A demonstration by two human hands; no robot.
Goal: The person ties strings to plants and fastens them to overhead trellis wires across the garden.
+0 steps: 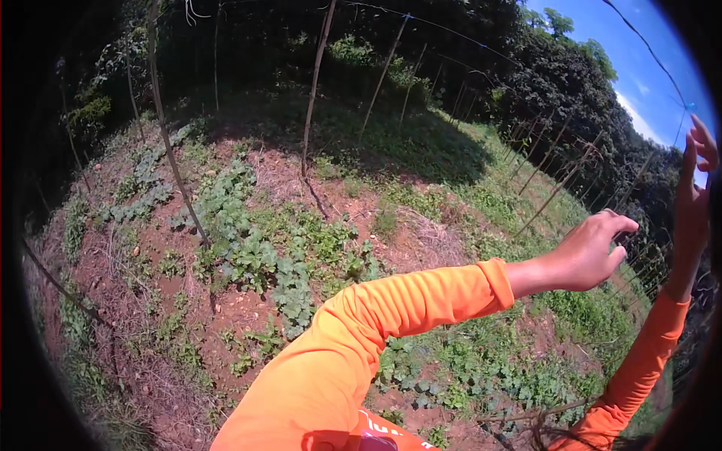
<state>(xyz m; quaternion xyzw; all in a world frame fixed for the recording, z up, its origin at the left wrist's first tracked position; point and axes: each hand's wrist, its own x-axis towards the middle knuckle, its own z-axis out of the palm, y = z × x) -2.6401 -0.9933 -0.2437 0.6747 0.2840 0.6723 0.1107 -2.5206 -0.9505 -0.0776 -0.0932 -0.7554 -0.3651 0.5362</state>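
Observation:
My left hand [585, 254] reaches out to the right over the plants, its fingers bent and its thumb apart from them. Nothing shows in its grasp. At the right rim my right hand [696, 169] is raised high, fingers pointing up and apart, partly cut off by the picture's edge. Just above its fingertips runs a dark overhead line [653, 51] with a small blue tie [690, 107] on it. A thin strand hangs from that tie beside the hand; whether the fingers touch it I cannot tell. Both arms wear orange sleeves.
Slim wooden poles [316, 90] stand across the sloping ground, some joined at the top by line. Leafy vines [248, 252] grow over reddish soil [282, 177]. More leaning poles [560, 188] rise at the right. Dark trees [556, 75] stand behind, and dry grass [432, 240] lies mid-slope.

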